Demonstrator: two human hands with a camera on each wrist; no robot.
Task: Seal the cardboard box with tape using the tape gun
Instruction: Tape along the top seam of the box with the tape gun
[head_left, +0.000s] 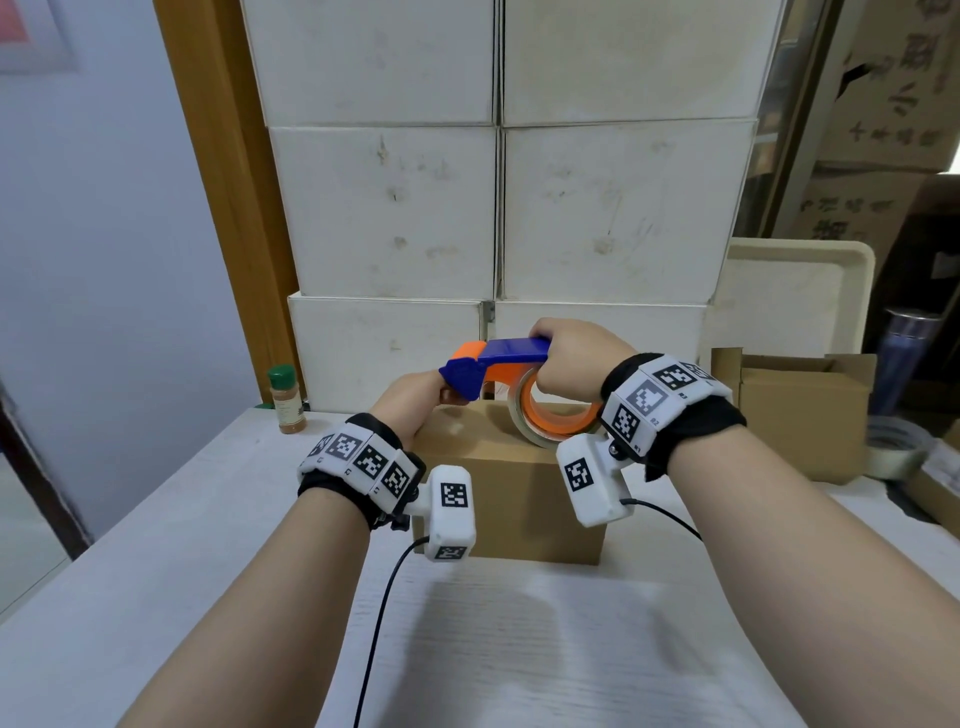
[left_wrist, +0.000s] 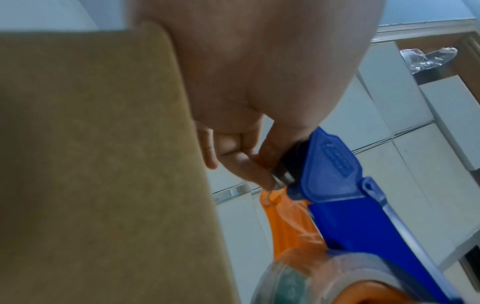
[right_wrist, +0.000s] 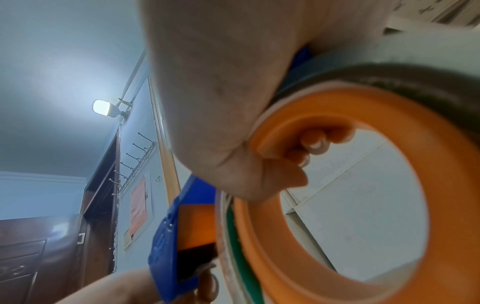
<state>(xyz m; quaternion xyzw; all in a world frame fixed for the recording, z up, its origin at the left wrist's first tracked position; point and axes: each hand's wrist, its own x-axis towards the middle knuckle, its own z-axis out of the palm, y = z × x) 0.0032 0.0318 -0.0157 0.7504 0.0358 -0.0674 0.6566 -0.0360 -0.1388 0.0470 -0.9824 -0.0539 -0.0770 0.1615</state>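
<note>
On the white table (head_left: 545, 649) your closed cardboard box (head_left: 506, 499) stands under the blue-and-orange tape gun (head_left: 498, 371), your right hand (head_left: 574, 358) fisted round its handle, your left hand (head_left: 410, 402) pinching at its front end.

We are facing a stack of white boxes (head_left: 498, 208) standing behind the pale wooden table (head_left: 156, 571). An orange-brown door frame (head_left: 218, 171) is running up beside a bluish wall (head_left: 104, 234), and a lamp (right_wrist: 103, 108) is glowing overhead.
</note>
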